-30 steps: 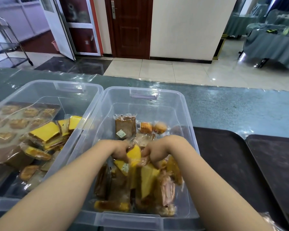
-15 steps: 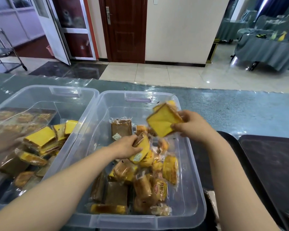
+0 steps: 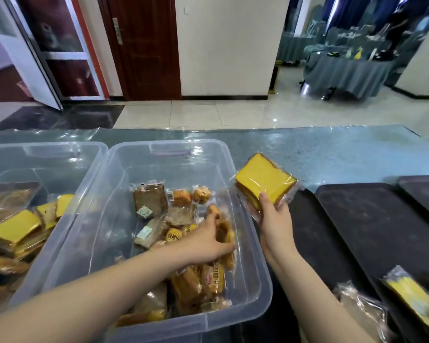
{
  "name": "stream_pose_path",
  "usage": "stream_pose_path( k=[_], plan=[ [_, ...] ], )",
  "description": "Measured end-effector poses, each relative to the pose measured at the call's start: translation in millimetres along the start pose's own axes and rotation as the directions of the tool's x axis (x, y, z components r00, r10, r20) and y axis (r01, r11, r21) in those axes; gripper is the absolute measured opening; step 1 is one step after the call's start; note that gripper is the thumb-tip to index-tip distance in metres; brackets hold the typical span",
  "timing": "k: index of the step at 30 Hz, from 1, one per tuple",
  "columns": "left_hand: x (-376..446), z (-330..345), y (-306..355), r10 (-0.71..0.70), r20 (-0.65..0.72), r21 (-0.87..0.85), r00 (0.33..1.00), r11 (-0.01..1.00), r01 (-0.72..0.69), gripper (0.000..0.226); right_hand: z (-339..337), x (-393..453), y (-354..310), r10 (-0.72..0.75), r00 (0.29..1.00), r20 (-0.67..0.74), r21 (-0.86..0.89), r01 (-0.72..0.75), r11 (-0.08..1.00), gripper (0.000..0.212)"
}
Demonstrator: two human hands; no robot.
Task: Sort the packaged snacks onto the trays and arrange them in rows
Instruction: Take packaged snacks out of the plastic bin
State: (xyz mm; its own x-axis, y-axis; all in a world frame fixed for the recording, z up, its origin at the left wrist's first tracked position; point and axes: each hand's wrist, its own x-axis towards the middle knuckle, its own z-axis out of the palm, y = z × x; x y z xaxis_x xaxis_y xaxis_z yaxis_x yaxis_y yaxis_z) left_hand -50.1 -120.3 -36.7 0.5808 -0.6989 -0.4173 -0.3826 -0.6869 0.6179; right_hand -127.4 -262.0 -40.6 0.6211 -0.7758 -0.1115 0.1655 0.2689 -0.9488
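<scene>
I note the right hand (image 3: 274, 220) holding a wrapped yellow cake slice (image 3: 265, 181) aloft, thumb on top and fingers curled beneath, just right of the clear bin (image 3: 248, 246) and above the near edge of the dark trays (image 3: 372, 219). My left hand (image 3: 208, 240) reaches into the bin, fingers curled round a small wrapped bun (image 3: 224, 232) among the heaped packaged snacks (image 3: 196, 285). A second bin (image 3: 79, 169) stands touching on the left, holding more slices. Two packets (image 3: 406, 295) lie on the trays' near corner. All sits on the bench (image 3: 332, 154).
</scene>
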Motion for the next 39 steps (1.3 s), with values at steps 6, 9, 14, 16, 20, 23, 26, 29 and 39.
stream_pose_path(
  k=[6,9,14,16,20,23,26,29,39],
  plan=[
    [-4.7,1.9,5.9,0.027,-0.121,0.176,0.992,0.984,-0.006,0.086,-24.2,-8.3,3.9,0.036,0.997,0.064,-0.012,-0.035,0.999,0.038],
    [-4.3,0.9,7.5,-0.008,-0.113,0.208,0.994,0.978,0.031,0.093,-38.7,-5.4,0.9,0.065,0.990,0.122,-0.014,-0.064,0.998,0.035],
    [-3.3,7.2,23.7,-0.015,-0.153,0.338,0.988,0.939,0.067,0.078,-69.2,5.4,-0.7,0.146,0.983,0.112,-0.032,-0.143,0.989,0.031],
    [-5.7,7.7,27.0,-0.036,-0.170,0.359,0.985,0.928,0.097,0.054,-86.5,9.3,-2.5,0.148,0.982,0.116,-0.102,-0.136,0.985,0.027],
    [-15.0,-5.3,30.1,-0.103,-0.236,0.359,0.966,0.915,0.185,0.032,-134.5,16.8,-4.7,0.229,0.960,0.161,-0.208,-0.194,0.959,0.022],
    [-24.2,-14.6,48.2,-0.127,-0.383,0.266,0.915,0.933,0.241,0.046,-181.2,27.6,-10.1,0.266,0.949,0.172,-0.319,-0.202,0.926,0.023],
    [-26.6,-14.7,79.6,-0.095,-0.582,0.210,0.808,0.942,0.263,0.060,-226.1,43.0,-23.8,0.307,0.935,0.177,-0.404,-0.215,0.889,0.022],
    [-28.3,-14.5,120.8,-0.095,-0.758,0.055,0.645,0.976,0.209,0.057,-269.5,62.1,-38.0,0.319,0.928,0.194,-0.437,-0.209,0.875,0.022],
    [13.3,70.9,248.8,-0.104,-0.845,-0.181,0.525,0.979,-0.097,0.032,-425.7,113.6,-68.1,0.313,0.943,0.115,-0.515,-0.213,0.830,0.019]
  ],
)
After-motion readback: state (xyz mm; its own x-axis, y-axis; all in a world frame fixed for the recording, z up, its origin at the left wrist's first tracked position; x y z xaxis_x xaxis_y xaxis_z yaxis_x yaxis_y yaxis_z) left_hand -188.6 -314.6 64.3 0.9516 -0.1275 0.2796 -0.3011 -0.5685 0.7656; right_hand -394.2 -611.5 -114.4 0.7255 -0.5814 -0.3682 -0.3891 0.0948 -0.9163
